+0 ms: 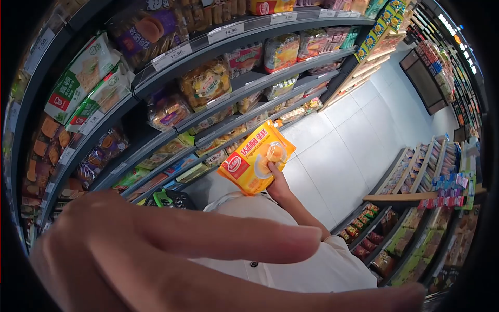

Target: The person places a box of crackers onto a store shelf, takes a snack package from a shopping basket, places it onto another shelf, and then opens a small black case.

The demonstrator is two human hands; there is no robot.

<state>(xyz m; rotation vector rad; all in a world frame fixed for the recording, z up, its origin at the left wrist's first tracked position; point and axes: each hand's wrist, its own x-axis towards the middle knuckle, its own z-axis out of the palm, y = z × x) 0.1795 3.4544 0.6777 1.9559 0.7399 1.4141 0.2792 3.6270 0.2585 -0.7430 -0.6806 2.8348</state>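
Observation:
My right hand (279,183) grips a yellow bag of cakes (260,158) by its lower right edge, thumb across the front. The bag has red lettering, a red logo and a picture of round cakes; it is held in front of the white shirt. Very close to the camera, my left hand (171,249) fills the lower left, with fingers stretched out and apart. Nothing shows between them, and the hand hides part of the shirt and the lower shelves.
Shelves of packaged bread and cakes (205,80) curve along the left and top, with price tags (226,32) on their edges. A dark basket with a green handle (163,198) is below the bag. Tiled floor (332,140) lies beyond; more snack racks (410,218) stand at right.

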